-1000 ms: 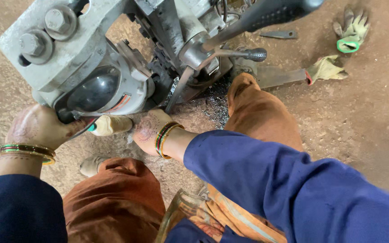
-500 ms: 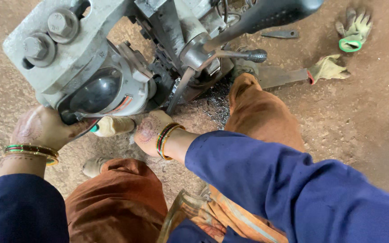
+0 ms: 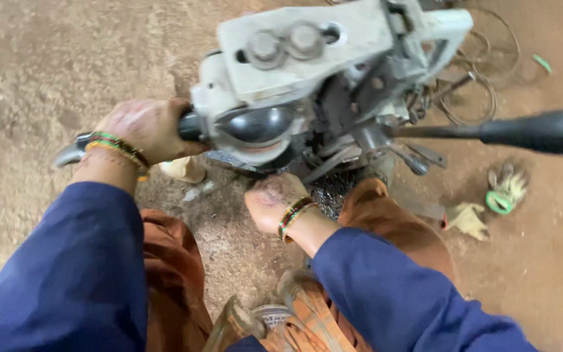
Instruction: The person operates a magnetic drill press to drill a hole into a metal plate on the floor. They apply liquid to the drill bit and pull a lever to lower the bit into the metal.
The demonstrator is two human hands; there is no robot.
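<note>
Both hands worked: left hand point(image 3: 146, 128) clenched on tool handle point(image 3: 189, 127); right hand point(image 3: 270, 201) probably fisted under machine point(image 3: 307, 72), six o'clock — pinch risk.

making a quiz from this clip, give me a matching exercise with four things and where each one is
Things:
1. left hand
2. right hand
3. long black handle
4. pale work gloves with green cuff

Places:
A. lying on the dirt floor at right
B. sticking out to the right of the grey metal machine
C. under the machine's front
D. gripping a dark bar at the machine's left side

Pairs: 1-D, 2-C, 3-B, 4-A
</note>
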